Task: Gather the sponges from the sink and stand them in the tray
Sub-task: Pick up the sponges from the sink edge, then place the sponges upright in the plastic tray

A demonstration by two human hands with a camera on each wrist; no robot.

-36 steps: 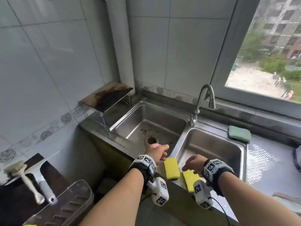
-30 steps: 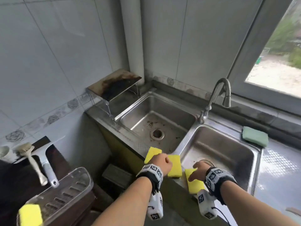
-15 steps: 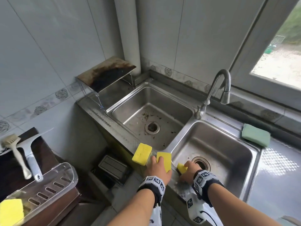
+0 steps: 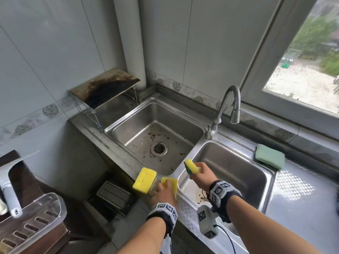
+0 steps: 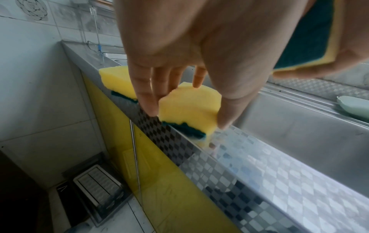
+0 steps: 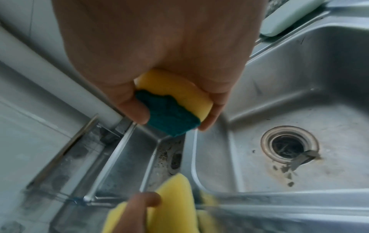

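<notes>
Two yellow sponges with green scrub backs lie on the sink's front rim (image 4: 185, 204). The left one (image 4: 145, 180) (image 5: 117, 82) overhangs the edge, untouched. My left hand (image 4: 163, 188) (image 5: 186, 117) pinches the other sponge (image 4: 170, 181) (image 5: 189, 107) between fingers and thumb, and it still rests on the rim. My right hand (image 4: 198, 170) (image 6: 172, 120) grips a third yellow sponge (image 4: 190, 167) (image 6: 173, 100), lifted above the divider between the two basins. The clear plastic tray (image 4: 36, 222) sits at lower left, well away from both hands.
A pale green sponge (image 4: 269, 158) lies on the counter behind the right basin. A faucet (image 4: 229, 107) stands between the basins. A stained shelf rack (image 4: 104, 87) is at the back left, and a squeegee (image 4: 9, 180) lies above the tray. Both basins hold debris near the drains.
My right hand has raised its sponge from the front rim to above the basin divider. My left hand has stayed on the middle sponge. The view has shifted slightly.
</notes>
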